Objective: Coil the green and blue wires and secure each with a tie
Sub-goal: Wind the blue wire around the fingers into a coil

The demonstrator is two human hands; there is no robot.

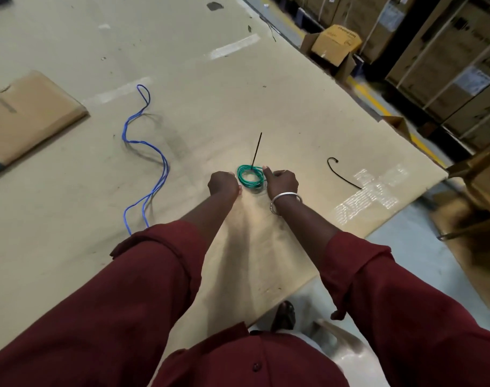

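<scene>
- Stacked brown cardboard cartons (444,68) line the upper right of a warehouse floor, beside a yellow-striped aisle.
- Below them, a broad tan cardboard-covered worktable (182,65) fills most of the view, scuffed and patched with clear tape.
- At the table's left edge lies a flattened brown cardboard box (29,113).
- Two arms in dark red sleeves (143,275) reach forward over the table from the bottom of the view.
- A long, loose blue wire (143,163) snakes uncoiled across the table, left of the hands.
- The person's left hand (223,183), fingers curled, sits against the left side of a small coiled green wire (250,176); whether it grips the coil cannot be told.
- Their right hand (282,182), with a silver bangle (285,197) at the wrist, pinches the coil's right side.
- A thin black tie (257,150) sticks up from the coil's far edge.
- Another curved black tie (342,174) lies on the table, well apart to the right.
</scene>
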